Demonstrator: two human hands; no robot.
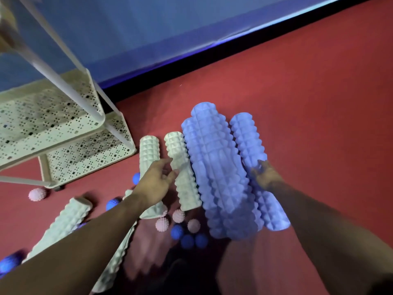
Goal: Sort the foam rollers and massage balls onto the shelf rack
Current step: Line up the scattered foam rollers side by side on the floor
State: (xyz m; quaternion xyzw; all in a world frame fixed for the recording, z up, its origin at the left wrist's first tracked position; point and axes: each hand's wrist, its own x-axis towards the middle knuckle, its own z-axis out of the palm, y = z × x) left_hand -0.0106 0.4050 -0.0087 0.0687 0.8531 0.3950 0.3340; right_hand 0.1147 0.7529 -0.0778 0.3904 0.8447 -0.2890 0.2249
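Observation:
Several knobbly foam rollers lie on the red floor. A big blue roller [214,167] lies in the middle, with a slimmer blue roller [253,158] to its right. My right hand [265,175] grips that slimmer blue roller from the side. My left hand [157,182] has its fingers spread and touches a pale green roller [182,167]. Another pale green roller [148,154] lies left of it, and one more [63,226] lies under my left forearm. Pink spiky balls [178,216] and blue balls [187,241] sit in a cluster near me. The white shelf rack [63,133] stands at the left.
A pink ball [37,194] lies beside the rack's foot, and blue balls [112,204] lie left of my arm. A blue wall with a dark skirting [212,58] runs along the back. Red floor [308,103] stretches to the right.

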